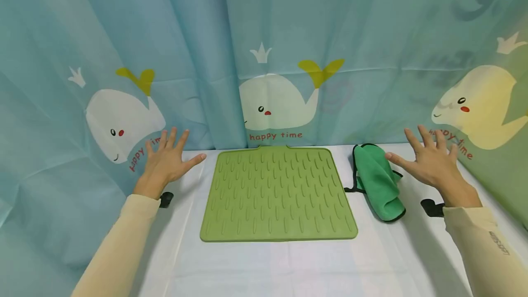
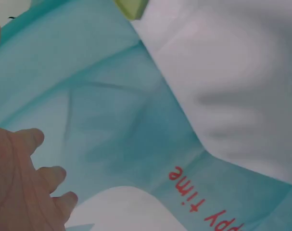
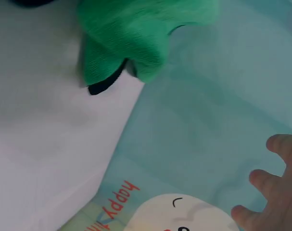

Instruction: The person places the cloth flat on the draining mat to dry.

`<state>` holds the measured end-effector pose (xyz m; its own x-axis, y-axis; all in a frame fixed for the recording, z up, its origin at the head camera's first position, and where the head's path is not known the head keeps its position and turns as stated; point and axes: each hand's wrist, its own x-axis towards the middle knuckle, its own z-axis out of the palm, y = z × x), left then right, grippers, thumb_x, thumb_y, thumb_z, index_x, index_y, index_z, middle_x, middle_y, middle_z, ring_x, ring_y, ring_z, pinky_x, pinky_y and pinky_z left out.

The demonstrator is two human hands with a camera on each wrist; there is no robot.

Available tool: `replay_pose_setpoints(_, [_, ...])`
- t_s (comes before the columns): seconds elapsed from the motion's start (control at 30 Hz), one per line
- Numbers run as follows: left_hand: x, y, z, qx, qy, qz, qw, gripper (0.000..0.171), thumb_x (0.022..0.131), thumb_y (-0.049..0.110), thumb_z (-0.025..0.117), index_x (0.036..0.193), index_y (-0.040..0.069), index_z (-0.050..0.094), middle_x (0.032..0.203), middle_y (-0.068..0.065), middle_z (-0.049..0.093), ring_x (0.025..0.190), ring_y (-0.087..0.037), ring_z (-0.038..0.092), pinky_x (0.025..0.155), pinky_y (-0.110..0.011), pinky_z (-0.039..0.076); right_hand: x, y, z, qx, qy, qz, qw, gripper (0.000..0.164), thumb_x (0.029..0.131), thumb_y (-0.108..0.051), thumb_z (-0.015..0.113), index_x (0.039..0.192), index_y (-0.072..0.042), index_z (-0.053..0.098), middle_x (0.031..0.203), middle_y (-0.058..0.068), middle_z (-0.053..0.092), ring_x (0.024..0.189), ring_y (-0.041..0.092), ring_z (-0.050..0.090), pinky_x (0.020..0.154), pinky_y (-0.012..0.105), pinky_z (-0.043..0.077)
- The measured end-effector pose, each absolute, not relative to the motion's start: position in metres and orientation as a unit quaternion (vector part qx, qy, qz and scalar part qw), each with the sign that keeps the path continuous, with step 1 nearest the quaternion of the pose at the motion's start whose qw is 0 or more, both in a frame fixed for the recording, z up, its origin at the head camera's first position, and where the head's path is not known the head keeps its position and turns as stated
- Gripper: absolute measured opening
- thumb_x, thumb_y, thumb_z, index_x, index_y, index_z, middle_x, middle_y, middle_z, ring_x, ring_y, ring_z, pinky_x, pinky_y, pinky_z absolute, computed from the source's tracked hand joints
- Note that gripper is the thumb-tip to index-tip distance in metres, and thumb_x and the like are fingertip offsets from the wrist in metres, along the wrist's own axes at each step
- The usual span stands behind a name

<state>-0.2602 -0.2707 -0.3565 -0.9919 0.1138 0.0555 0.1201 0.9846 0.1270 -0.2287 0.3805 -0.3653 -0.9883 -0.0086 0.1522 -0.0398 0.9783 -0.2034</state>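
Note:
A green ridged silicone mat [image 1: 280, 191] lies flat on the white table, its back edge by the curtain. To its right is a crumpled green cloth [image 1: 377, 182] with black edging and a black loop. My left hand [image 1: 165, 162] hovers left of the mat, fingers spread, holding nothing; its palm [image 2: 16, 187] shows in the left wrist view. On the other side my right hand [image 1: 433, 162] is held in the air just right of the cloth, fingers spread and touching nothing. Part of the cloth [image 3: 131, 38] appears at the top of the right wrist view.
A light blue curtain [image 1: 198, 58] printed with whales hangs behind the table and at its left side; a greener panel [image 1: 511, 187] borders the right. The white tabletop [image 1: 264, 269] extends in front of the mat. Dark straps or devices show at both wrists.

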Motion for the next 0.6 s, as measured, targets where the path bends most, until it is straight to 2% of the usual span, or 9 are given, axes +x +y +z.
replay_pose_setpoints(0.13, [-0.255,-0.268,-0.357,-0.061,-0.995,-0.075,0.037,0.104,0.092,0.084,0.037,0.166,0.017,0.008,0.17,-0.026,0.001,0.155,-0.053,0.001,0.113,-0.08,-0.007,-0.223,0.376,-0.365,0.017,-0.988,0.132,0.082,0.1,0.096,-0.068,0.053,0.166,-0.016,0.004,0.169,0.027,-0.005,0.15,0.062,-0.006,0.105,0.086,-0.001])
replay_pose_setpoints(0.3, [-0.249,-0.261,-0.363,-0.058,-0.99,-0.117,0.056,0.1,0.095,0.077,0.043,0.166,0.015,0.01,0.17,-0.028,0.002,0.155,-0.054,-0.001,0.114,-0.079,-0.007,-0.215,0.372,-0.364,0.026,-0.979,0.19,0.074,0.094,0.1,-0.054,0.057,0.165,-0.007,0.008,0.165,0.036,0.004,0.144,0.069,0.005,0.102,0.084,0.014])
replay_pose_setpoints(0.37, [-0.248,-0.257,-0.367,-0.056,-0.985,-0.146,0.066,0.096,0.097,0.071,0.047,0.165,0.011,0.015,0.169,-0.029,0.006,0.155,-0.053,0.002,0.114,-0.079,-0.003,-0.211,0.372,-0.363,0.026,-0.974,0.215,0.064,0.091,0.102,-0.05,0.057,0.163,-0.002,0.011,0.161,0.041,0.011,0.141,0.07,0.013,0.101,0.083,0.02])
replay_pose_setpoints(0.5, [-0.247,-0.248,-0.381,-0.061,-0.964,-0.254,0.053,0.082,0.102,0.057,0.053,0.16,0.004,0.029,0.164,-0.029,0.025,0.151,-0.051,0.023,0.117,-0.074,0.016,-0.207,0.371,-0.36,0.019,-0.968,0.248,0.031,0.085,0.104,-0.05,0.053,0.161,0.001,0.018,0.157,0.041,0.022,0.137,0.064,0.029,0.099,0.076,0.031])
replay_pose_setpoints(0.6, [-0.249,-0.241,-0.394,-0.057,-0.939,-0.337,0.034,0.07,0.104,0.052,0.053,0.154,0.005,0.04,0.157,-0.026,0.041,0.143,-0.048,0.039,0.112,-0.066,0.035,-0.208,0.37,-0.36,0.013,-0.963,0.271,0.001,0.082,0.105,-0.053,0.049,0.16,0.001,0.022,0.157,0.037,0.03,0.136,0.059,0.038,0.097,0.072,0.037])
